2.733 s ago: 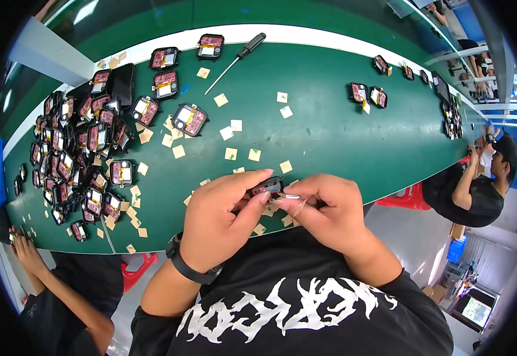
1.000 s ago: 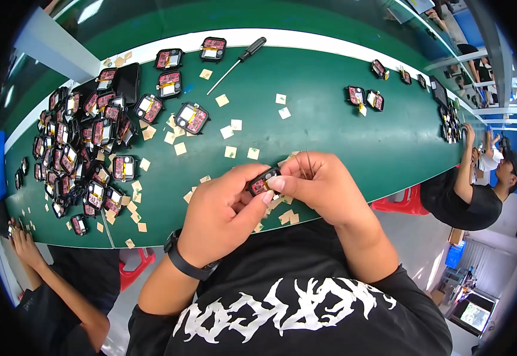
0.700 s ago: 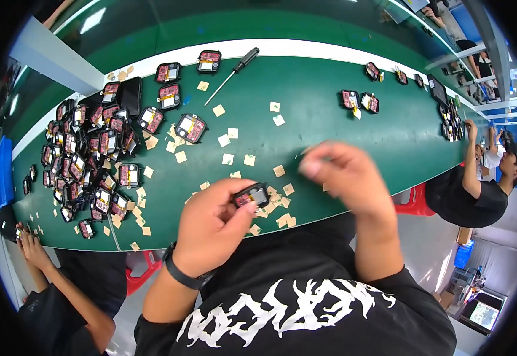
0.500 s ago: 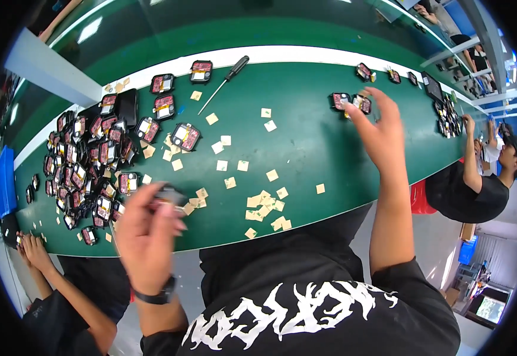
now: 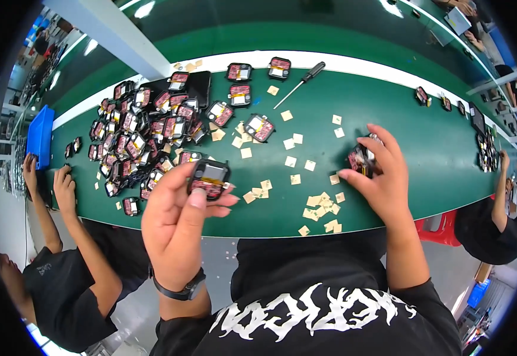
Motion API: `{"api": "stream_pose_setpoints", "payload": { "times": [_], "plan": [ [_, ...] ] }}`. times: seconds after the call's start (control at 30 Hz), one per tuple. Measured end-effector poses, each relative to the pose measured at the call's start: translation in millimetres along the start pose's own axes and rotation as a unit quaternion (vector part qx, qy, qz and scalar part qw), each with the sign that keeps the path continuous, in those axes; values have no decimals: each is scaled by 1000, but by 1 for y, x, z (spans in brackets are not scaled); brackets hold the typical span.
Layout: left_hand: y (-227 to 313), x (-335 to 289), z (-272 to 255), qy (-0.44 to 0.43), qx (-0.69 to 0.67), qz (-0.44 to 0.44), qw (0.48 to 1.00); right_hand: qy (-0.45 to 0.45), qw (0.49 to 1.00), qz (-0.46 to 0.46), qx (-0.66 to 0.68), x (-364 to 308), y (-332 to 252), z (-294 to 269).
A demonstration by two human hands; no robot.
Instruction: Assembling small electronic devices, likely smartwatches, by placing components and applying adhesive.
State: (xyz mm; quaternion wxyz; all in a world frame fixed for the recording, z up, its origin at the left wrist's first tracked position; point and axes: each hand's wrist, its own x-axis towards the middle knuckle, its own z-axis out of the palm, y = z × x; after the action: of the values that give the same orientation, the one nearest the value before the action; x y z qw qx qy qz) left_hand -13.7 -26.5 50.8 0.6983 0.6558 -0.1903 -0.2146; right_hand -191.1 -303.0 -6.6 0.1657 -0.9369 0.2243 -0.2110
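Observation:
My left hand (image 5: 178, 228) is closed on an open black watch case (image 5: 211, 180), pinched between thumb and fingers. Inside that case show a red circuit board, a silver block and yellow tape. It is held above the table's near edge, beside a large pile of similar cases (image 5: 134, 142). Over the right half of the table, my right hand (image 5: 383, 172) curls its thumb and fingers around another open watch case (image 5: 360, 159). Part of this case is hidden by the fingers, and I cannot tell whether a second one is behind it.
Several small cream paper squares (image 5: 321, 204) lie on the green table (image 5: 258, 219). A screwdriver (image 5: 303, 83) rests near the white back ledge, right of several single cases (image 5: 239, 95). A blue bin (image 5: 40, 136) stands far left, near a co-worker's hands (image 5: 64, 190). Another person (image 5: 490, 228) sits at right.
The view has swung left. My right hand has come nearer and leftward, with a case in its fingers. My left hand has turned its case to show the inside.

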Motion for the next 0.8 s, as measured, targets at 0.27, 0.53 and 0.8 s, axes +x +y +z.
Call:
{"api": "stream_pose_setpoints", "payload": {
  "times": [0.27,0.53,0.8],
  "plan": [
    [-2,4,-10,-25,59,40,997,-1,881,152,448,-9,-34,8],
    [-13,21,-36,86,204,69,973,-28,882,202,424,-23,-46,6],
    [-10,77,-94,268,453,148,838,-68,917,123,374,-30,-59,9]
  ]
}}
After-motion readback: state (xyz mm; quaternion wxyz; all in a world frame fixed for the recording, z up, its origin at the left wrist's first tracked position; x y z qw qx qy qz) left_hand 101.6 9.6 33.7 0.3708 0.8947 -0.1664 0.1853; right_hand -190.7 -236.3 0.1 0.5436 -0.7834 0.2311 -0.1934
